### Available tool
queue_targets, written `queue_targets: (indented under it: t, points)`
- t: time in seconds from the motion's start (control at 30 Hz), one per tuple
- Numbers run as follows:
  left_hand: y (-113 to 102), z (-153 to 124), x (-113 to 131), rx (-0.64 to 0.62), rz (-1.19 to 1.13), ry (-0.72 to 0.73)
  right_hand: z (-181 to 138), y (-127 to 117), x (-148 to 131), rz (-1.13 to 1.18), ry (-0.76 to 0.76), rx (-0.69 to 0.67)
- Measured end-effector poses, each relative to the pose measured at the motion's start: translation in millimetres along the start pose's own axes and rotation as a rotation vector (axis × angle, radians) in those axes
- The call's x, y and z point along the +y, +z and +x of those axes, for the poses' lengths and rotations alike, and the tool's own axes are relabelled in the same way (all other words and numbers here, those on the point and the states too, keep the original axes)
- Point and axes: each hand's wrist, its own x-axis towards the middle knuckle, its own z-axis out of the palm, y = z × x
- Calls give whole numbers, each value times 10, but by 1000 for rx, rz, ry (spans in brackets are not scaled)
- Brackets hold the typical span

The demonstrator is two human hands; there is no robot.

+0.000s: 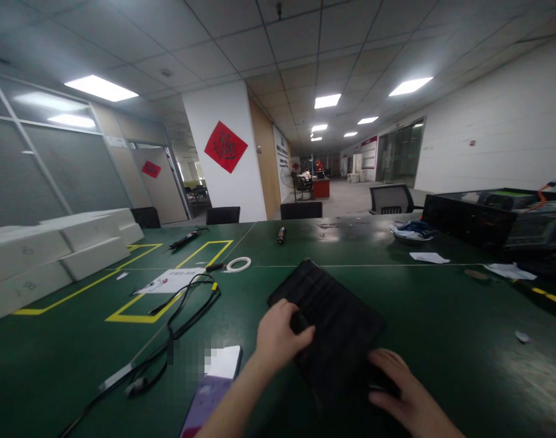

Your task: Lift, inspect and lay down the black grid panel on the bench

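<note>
Right hand [403, 392] draped over near corner of black ribbed panel [328, 322], fingers curled on its edge. Left hand [278, 334] clamped on left side. Lying flat on green tabletop [442, 328], not yet lifted. Black cable [187, 304] nearby.

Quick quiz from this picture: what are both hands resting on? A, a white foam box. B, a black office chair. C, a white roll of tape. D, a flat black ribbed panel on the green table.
D: the left hand grips the near left edge of the flat black ribbed panel and the right hand presses its near right corner, on the green table.
</note>
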Motion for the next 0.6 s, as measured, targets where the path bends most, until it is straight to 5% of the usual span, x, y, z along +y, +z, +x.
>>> queue_targets:
  t: [0.1,0.27,0.43,0.6]
  points:
    - [-194,193,-549,-33,286,-296,54,-24,12,82,19,-103]
    - [-252,222,-1235,-71,385,-517,22,-15,-43,117,84,-166]
    - [-188,216,-1424,-151,380,-572,72,-229,-15,35,114,-104]
    - [-206,307,-1411,-195,346,-581,75,-938,498,-378,133,215]
